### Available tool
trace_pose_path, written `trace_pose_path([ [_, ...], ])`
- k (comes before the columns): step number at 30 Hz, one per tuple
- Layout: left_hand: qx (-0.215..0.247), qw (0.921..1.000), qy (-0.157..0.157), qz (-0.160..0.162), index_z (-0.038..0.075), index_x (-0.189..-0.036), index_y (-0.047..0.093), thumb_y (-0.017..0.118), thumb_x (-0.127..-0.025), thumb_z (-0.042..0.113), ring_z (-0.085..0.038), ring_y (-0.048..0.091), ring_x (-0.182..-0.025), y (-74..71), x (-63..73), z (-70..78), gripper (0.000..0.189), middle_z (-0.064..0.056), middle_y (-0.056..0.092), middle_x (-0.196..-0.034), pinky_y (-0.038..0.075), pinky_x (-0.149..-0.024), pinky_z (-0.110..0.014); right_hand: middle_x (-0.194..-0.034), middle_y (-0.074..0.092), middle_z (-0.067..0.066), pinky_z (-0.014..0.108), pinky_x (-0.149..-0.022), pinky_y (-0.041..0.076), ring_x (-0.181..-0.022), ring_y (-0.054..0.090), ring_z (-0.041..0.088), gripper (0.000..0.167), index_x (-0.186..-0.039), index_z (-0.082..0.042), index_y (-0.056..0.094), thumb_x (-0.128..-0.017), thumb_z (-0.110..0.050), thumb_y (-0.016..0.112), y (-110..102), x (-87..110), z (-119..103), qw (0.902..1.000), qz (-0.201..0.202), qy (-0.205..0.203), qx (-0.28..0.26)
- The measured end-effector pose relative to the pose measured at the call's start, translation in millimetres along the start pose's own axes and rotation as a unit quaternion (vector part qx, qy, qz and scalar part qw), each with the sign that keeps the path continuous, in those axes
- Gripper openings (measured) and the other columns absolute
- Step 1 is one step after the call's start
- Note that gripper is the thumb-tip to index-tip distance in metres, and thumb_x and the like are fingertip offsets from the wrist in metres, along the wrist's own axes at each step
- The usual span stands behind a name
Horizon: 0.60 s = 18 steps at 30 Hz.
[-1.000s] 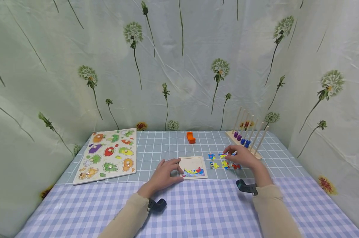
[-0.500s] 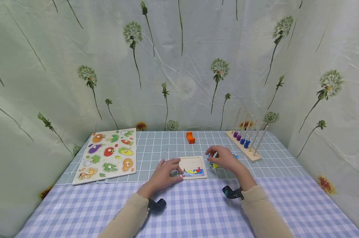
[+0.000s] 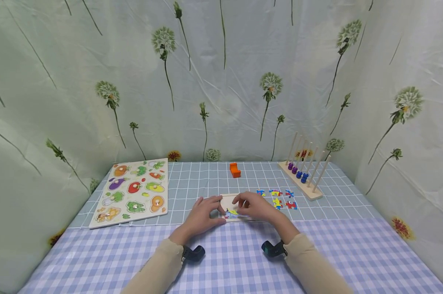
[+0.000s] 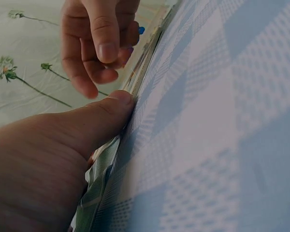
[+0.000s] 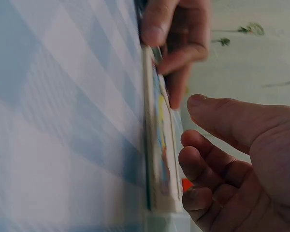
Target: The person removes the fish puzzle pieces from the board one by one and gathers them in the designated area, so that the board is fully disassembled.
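Note:
A shallow wooden puzzle tray (image 3: pixel 228 199), with bright pieces along its front part, lies on the grey gridded cloth. My left hand (image 3: pixel 203 215) grips its left end, thumb at the front corner and fingers toward the back. In the left wrist view the left thumb (image 4: pixel 108 108) presses the tray's edge. My right hand (image 3: pixel 256 206) hovers over the tray's right half with fingers loosely bent. The right wrist view shows the right thumb (image 5: pixel 198 106) and fingertips apart with nothing visible between them. To the right lie several loose jigsaw pieces (image 3: pixel 291 205); the right hand covers part of that area.
A large vegetable puzzle board (image 3: pixel 134 192) lies at left. At the back is a small orange block (image 3: pixel 235 170). On the right stands a wooden peg stand (image 3: pixel 309 189) with purple and blue beads. A checked cloth (image 3: pixel 236 257) covers the front; a dandelion-print curtain (image 3: pixel 221 81) hangs behind.
My right hand has moved left from above the loose pieces to over the tray. Several pieces it covered show again. My left hand has stayed at the tray's left end.

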<state>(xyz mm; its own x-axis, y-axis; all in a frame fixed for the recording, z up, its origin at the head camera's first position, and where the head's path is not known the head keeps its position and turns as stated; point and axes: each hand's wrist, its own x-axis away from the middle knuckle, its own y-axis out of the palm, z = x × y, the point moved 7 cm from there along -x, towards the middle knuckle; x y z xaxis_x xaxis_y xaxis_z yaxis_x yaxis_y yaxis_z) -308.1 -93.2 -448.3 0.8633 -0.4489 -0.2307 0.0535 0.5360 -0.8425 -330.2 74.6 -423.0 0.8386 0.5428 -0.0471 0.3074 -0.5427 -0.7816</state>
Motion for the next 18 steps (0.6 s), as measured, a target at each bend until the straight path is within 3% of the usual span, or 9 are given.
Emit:
trace_pose_path([
  [4,0.006,0.9999,0.004,0.006,0.028,-0.09,0.068,0.079,-0.084,0.036,-0.03,0.045,-0.143,-0.3,0.1,-0.4,0.015,-0.008,0.053,-0.15,0.019,-0.121,-0.066,-0.094,0.065,0.002,0.021,-0.073,0.05,-0.079,0.056,0.011,0.028,-0.115,-0.011,0.068,-0.088,-0.009,0.072,11.0,-1.0,-8.1,0.9996,-0.016,-0.021,0.008],
  [6,0.008,1.0,0.002,0.005,0.028,-0.091,0.068,0.079,-0.084,0.036,-0.03,0.044,-0.144,0.0,0.5,-0.7,0.015,-0.007,0.053,-0.15,0.018,-0.121,-0.065,-0.096,0.064,0.001,0.021,-0.074,0.05,-0.081,0.056,0.01,0.03,-0.117,-0.012,0.068,-0.088,-0.01,0.073,16.0,-1.8,-8.9,0.9997,-0.019,-0.013,0.012],
  [18,0.0,0.9998,-0.015,0.009,0.018,-0.107,0.065,0.08,-0.083,0.038,-0.026,0.045,-0.144,1.2,-0.2,-3.0,0.035,-0.006,0.053,-0.151,0.019,-0.124,-0.059,-0.092,0.059,-0.002,0.023,-0.071,0.044,-0.08,0.051,0.011,0.025,-0.112,-0.016,0.071,-0.087,-0.014,0.075,23.9,-1.4,-10.2,0.9988,0.02,0.001,0.044],
])
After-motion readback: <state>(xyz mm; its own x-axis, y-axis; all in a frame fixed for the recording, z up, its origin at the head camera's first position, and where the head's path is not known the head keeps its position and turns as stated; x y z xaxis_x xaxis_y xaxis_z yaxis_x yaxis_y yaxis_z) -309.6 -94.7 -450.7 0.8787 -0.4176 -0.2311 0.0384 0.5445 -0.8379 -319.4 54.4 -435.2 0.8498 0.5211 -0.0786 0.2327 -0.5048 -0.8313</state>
